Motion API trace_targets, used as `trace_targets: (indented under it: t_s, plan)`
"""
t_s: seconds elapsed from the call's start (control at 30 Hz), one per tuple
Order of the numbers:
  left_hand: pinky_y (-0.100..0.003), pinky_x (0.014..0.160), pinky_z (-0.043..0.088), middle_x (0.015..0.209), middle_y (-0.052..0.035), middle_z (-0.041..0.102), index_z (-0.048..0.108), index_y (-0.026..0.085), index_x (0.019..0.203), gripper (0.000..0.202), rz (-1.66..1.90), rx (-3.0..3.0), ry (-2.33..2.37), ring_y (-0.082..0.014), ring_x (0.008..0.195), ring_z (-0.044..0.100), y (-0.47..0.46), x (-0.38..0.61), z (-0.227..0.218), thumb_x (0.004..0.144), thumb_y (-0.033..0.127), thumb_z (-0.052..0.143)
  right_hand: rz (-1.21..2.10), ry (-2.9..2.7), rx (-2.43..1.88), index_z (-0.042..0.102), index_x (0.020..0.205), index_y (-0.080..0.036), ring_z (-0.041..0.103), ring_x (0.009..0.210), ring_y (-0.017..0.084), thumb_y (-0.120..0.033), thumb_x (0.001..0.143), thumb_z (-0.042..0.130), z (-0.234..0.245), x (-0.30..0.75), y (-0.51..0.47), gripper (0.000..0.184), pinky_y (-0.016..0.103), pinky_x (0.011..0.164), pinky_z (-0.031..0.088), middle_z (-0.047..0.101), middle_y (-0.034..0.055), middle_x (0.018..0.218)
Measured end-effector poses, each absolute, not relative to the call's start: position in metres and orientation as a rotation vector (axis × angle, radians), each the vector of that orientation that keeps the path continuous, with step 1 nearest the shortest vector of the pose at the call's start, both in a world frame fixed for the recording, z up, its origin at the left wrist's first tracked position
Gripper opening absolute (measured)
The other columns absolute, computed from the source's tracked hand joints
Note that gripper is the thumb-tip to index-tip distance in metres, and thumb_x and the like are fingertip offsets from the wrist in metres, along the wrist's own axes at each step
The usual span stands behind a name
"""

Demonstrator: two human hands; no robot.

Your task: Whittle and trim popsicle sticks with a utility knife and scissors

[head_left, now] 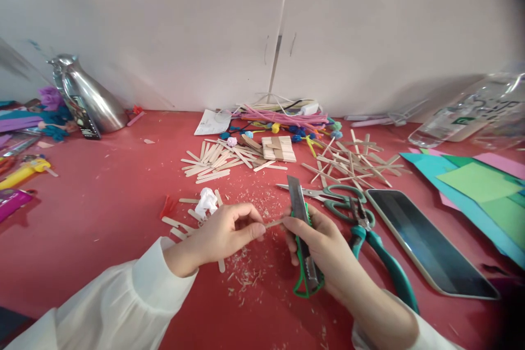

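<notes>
My left hand (pixel 223 232) pinches one end of a thin wooden stick (pixel 274 223) and holds it level above the red table (pixel 102 213). My right hand (pixel 324 246) is wrapped round a green utility knife (pixel 303 240) whose blade is out and points away from me, next to the stick's other end. Fine wood shavings (pixel 246 273) lie on the table under both hands. A crumpled white paper scrap (pixel 206 200) and a few short stick pieces lie just left of my left hand.
Green-handled scissors (pixel 332 197), teal pliers (pixel 381 257) and a dark phone (pixel 430 243) lie to the right. Behind are loose craft sticks (pixel 217 161), glued stick crosses (pixel 356 164), pipe cleaners (pixel 287 117), coloured paper (pixel 479 186), a plastic bottle (pixel 463 112) and a metal jug (pixel 88 95).
</notes>
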State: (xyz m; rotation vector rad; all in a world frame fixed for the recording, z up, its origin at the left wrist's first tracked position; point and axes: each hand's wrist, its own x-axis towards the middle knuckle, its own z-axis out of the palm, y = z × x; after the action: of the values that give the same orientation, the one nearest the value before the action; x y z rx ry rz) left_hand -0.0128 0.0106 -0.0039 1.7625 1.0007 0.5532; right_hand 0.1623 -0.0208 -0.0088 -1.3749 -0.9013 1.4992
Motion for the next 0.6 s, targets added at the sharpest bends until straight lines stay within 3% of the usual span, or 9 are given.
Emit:
trace_targets:
  t_s: [0.33,0.6]
  plan:
    - [-0.020,0.049,0.037,0.065,0.0007,0.058,0.054,0.015,0.075,0.023,0.445,1.534,0.905,-0.0065,0.052,0.047,0.0152,-0.0161,-0.0093,0.076,0.038,0.059,1.365,-1.110,-1.380,0.049,0.078,-0.020,0.042,0.034,0.007,-0.030,0.068,0.058,-0.0073,0.1601,-0.0245,0.017,0.020,0.036,0.038,0.044,-0.0104,0.044]
    - [-0.020,0.049,0.033,0.057,0.0043,0.046,0.051,0.015,0.072,0.027,0.426,1.683,1.007,-0.0065,0.050,0.041,0.0100,-0.0130,-0.0010,0.083,0.040,0.048,1.324,-1.142,-1.393,0.049,0.078,-0.021,0.042,0.034,0.008,-0.028,0.068,0.056,-0.0069,0.1595,-0.0246,0.014,0.021,0.035,0.037,0.042,-0.0109,0.044]
